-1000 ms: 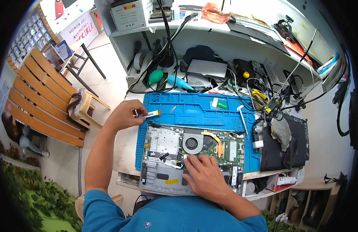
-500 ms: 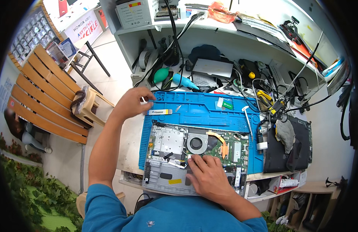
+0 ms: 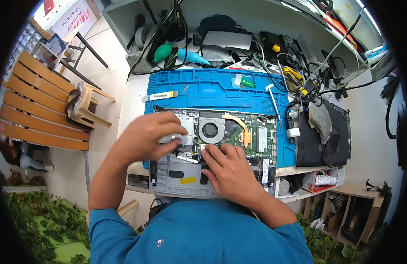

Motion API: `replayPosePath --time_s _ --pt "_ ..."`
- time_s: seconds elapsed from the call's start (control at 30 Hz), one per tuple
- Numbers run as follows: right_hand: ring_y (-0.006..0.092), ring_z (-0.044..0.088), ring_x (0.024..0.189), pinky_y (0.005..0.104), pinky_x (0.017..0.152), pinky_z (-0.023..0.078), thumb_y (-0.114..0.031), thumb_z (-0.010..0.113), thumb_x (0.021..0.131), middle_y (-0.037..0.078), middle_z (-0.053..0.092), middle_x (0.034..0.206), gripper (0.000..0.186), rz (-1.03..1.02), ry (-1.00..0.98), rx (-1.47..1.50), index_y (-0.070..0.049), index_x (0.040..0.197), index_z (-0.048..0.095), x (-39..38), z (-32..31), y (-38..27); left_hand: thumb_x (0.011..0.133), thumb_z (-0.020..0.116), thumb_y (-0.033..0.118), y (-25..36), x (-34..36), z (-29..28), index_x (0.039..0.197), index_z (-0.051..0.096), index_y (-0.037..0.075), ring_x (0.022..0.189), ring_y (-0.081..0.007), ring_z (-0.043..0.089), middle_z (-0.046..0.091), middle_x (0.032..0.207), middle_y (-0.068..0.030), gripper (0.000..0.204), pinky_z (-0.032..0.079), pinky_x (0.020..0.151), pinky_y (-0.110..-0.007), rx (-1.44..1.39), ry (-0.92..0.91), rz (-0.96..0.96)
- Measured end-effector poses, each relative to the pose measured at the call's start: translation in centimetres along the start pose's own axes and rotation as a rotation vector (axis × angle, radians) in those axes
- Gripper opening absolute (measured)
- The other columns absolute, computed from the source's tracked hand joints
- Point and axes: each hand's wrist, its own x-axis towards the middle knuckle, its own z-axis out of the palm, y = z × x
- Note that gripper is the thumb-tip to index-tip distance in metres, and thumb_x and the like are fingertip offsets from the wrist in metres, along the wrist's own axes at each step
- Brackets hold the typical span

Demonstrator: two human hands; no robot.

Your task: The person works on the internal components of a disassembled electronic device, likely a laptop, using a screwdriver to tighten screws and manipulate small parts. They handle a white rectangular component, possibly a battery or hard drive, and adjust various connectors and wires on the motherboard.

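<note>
An opened laptop base (image 3: 186, 181) lies before me, its board and inner parts bare. My left hand (image 3: 153, 135) hovers over the metal plate at its left, thumb and forefinger curved with a gap between the tips; nothing shows in it. My right hand (image 3: 234, 171) rests on the laptop's middle, fingers spread, tips just below the round black fan (image 3: 210, 130). What lies under those fingertips is hidden. A white strip (image 3: 187, 159) with dark cables sits between the hands. A copper heat pipe (image 3: 244, 127) runs to the fan's right.
The laptop partly covers a blue repair mat (image 3: 203, 101). On the mat lie a white-and-yellow strip tool (image 3: 161, 96), a green card (image 3: 247, 82) and a white-handled brush-like tool (image 3: 273, 101). Tangled cables (image 3: 300, 81) and a black laptop part with a grey cloth (image 3: 320, 121) stand right.
My left hand has come from the mat's far left corner down to the laptop's left part. My right hand stays on the laptop. The whole view has shifted; the strip tool now lies angled.
</note>
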Motion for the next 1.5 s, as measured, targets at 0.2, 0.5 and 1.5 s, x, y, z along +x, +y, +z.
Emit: replayPosePath --time_s 0.2,0.5,1.5 --pt "0.0333 0.059 0.12 0.0465 0.104 0.045 -0.024 0.075 0.1 0.014 0.064 0.137 0.051 -0.001 0.032 -0.002 0.006 0.14 0.068 -0.2 0.3 0.0 0.09 0.088 0.021 1.7 -1.1 3.5 0.123 0.083 0.017 0.096 -0.0289 0.075 0.073 0.109 -0.0057 0.034 0.062 0.081 -0.041 0.089 -0.119 -0.01" --pt "0.0342 0.059 0.125 0.0475 0.106 0.047 -0.024 0.078 0.099 0.018 0.065 0.147 0.05 0.012 0.07 -0.002 0.006 0.138 0.069 -1.0 1.3 -0.1 0.089 0.09 0.03 3.1 -0.7 4.4 0.12 0.084 0.016 0.096 -0.0289 0.074 0.072 0.106 -0.0066 0.035 0.06 0.08 -0.041 0.173 -0.156 -0.05" --pt "0.0277 0.071 0.089 0.0438 0.089 0.049 -0.002 0.084 0.085 0.01 0.079 0.102 0.038 0.361 0.626 0.067 -0.001 0.123 0.08 -14.8 -4.0 1.6 0.095 0.064 0.004 -12.2 27.5 6.1 0.113 0.082 0.007 0.112 -0.0417 0.077 0.078 0.114 -0.0166 0.025 0.064 0.096 -0.054 0.616 0.222 -0.225"
